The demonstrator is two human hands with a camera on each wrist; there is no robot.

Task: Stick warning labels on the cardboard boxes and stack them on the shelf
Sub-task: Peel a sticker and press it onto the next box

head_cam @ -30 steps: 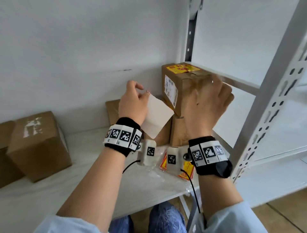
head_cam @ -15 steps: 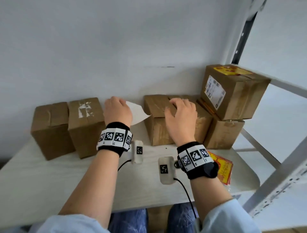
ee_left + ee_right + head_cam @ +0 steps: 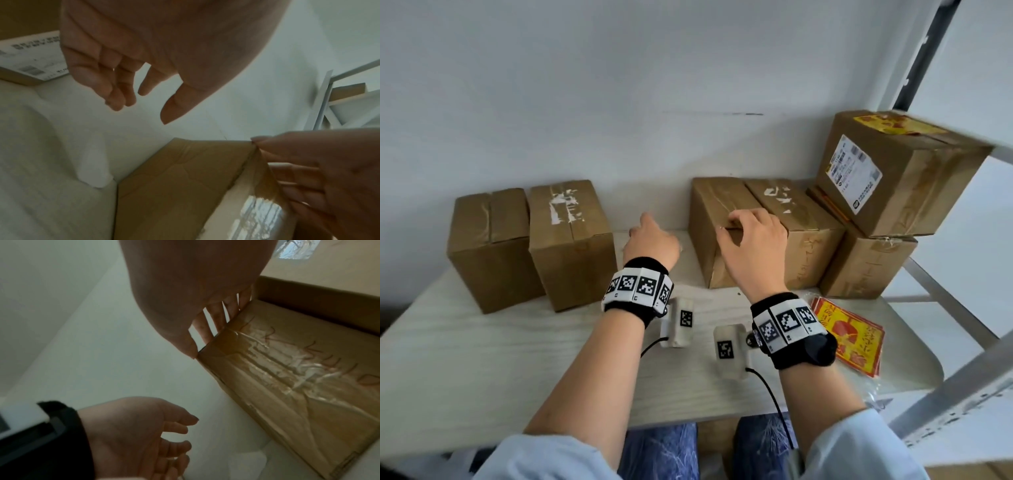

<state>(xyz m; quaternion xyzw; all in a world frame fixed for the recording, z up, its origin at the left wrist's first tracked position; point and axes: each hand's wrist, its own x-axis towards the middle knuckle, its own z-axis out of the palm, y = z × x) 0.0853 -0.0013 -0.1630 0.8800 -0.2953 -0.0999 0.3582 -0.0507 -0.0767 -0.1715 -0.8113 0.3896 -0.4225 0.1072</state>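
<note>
My right hand point(image 3: 750, 233) grips the top front edge of a plain cardboard box point(image 3: 707, 250) in the middle of the table, fingers on its taped top, thumb at the corner point(image 3: 192, 352). My left hand point(image 3: 650, 236) hovers open just left of that box, holding nothing point(image 3: 144, 105). Under it a white backing paper point(image 3: 92, 162) lies on the table against the box. At the right, a box with a shipping slip point(image 3: 893, 171) sits stacked on others and bears a yellow-red warning label point(image 3: 890, 123) on top. A pile of warning labels point(image 3: 849, 335) lies by my right wrist.
Two more brown boxes point(image 3: 489, 246) point(image 3: 571, 240) stand at the left against the wall. Another box point(image 3: 801, 222) touches the gripped one, and a further one point(image 3: 866, 267) carries the labelled box. The grey shelf post point(image 3: 962, 394) crosses at the lower right. The pale table point(image 3: 482, 359) ends near me.
My right hand came down from the labelled top box onto the middle box. My left hand lowered, let go of the white backing paper and opened.
</note>
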